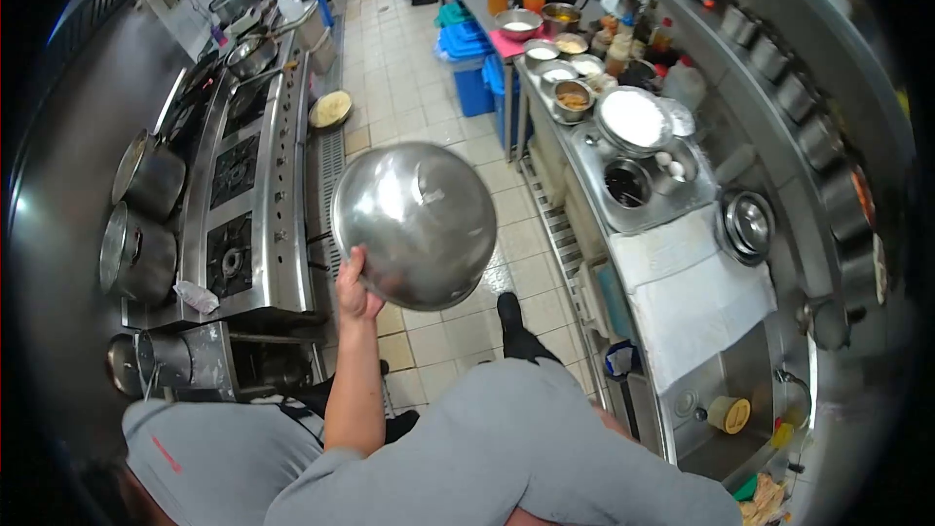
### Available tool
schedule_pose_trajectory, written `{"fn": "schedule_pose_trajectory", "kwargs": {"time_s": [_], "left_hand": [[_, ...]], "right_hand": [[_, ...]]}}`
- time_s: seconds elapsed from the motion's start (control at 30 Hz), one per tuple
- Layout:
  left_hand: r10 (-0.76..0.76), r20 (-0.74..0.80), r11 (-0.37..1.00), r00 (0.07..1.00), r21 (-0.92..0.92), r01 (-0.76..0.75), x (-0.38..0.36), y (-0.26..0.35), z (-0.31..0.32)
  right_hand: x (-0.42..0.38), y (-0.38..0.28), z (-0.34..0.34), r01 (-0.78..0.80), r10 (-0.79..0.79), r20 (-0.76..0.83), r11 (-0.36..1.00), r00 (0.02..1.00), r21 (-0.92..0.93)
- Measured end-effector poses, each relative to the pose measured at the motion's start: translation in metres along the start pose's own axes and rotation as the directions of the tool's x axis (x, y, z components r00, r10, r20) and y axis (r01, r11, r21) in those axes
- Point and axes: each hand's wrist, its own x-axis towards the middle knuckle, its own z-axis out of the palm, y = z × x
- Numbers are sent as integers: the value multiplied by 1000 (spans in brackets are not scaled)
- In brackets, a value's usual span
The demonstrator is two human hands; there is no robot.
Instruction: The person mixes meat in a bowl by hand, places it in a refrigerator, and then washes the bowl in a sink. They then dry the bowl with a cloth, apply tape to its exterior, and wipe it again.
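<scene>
Now: bowl carried mid-aisle, one-handed

Your left hand (356, 292) holds the large steel bowl (421, 224) by its lower rim, grip clamped on the edge, thumb outside. The bowl is tilted, its outer dome facing the camera, so you cannot see inside. It hangs over the tiled floor (409, 88) between the stove (243, 224) on your left and the counter (682, 302) on your right, touching neither. Your right hand is not in view; its grip cannot be told.

Judged step: transport, bowl between stations. A next move calls for a firmer purchase, since one hand on a rim gives little control of tilt. Watch the pots (136, 253) by the stove when turning
</scene>
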Motion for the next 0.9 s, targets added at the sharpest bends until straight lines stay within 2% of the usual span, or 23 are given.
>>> {"fn": "schedule_pose_trajectory", "kwargs": {"time_s": [0.1, 0.17, 0.2, 0.27, 0.33, 0.4, 0.47, 0.57, 0.6, 0.63, 0.7, 0.77, 0.8, 0.83, 0.87, 0.9], "left_hand": [[-6, 98, 1000, 995, 9, 5, 63, 13, 7], [-1, 85, 1000, 996, -13, 2, 106, 22, -8], [-8, 95, 999, 995, -40, 12, 128, 29, -14], [15, 48, 1000, 999, -22, -14, 157, 43, -20], [62, -24, 998, 998, -9, -62, 192, 59, -27], [53, -29, 998, 998, -31, -54, 213, 72, -45], [53, -70, 996, 996, -66, -57, 246, 83, -54], [70, -81, 993, 994, -88, -77, 309, 93, -81], [68, -69, 993, 995, -96, -75, 335, 94, -90], [89, -88, 993, 992, -67, -95, 363, 96, -99], [78, -96, 995, 992, -54, -83, 419, 97, -119], [25, -41, 998, 999, -50, -27, 480, 106, -109], [0, -24, 1000, 1000, -30, -1, 507, 109, -101], [-57, -14, 997, 998, -48, 57, 532, 114, -102], [-104, 4, 993, 995, -55, 104, 561, 120, -103], [-131, 33, 989, 991, -64, 133, 589, 129, -98]], "right_hand": [[73, -72, 16, -11, 11, 39, 1000, 999, -6], [189, -89, 2, -169, 190, 50, 945, 981, -279], [230, -114, -1, -162, 191, 69, 939, 979, -302], [288, -161, 6, 3, 164, 188, 746, 968, -666], [328, -241, 34, 154, -85, 150, 828, 985, -539], [368, -325, 59, 252, -182, 174, 745, 968, -618], [364, -435, 115, 279, -227, 162, 812, 960, -513], [360, -576, 198, 422, -291, 332, 785, 897, -453], [358, -617, 226, 470, -318, 382, 776, 867, -421], [365, -650, 252, 473, -332, 367, 775, 869, -419], [379, -704, 295, 495, -290, 487, 786, 824, -370], [413, -738, 329, 414, -230, 553, 880, 801, -232], [409, -758, 342, 420, -257, 521, 880, 814, -223], [399, -777, 360, 259, -200, 548, 966, 812, -31], [400, -803, 375, 90, -170, 596, 983, 785, 162], [410, -827, 386, 123, -211, 583, 975, 784, 187]]}}
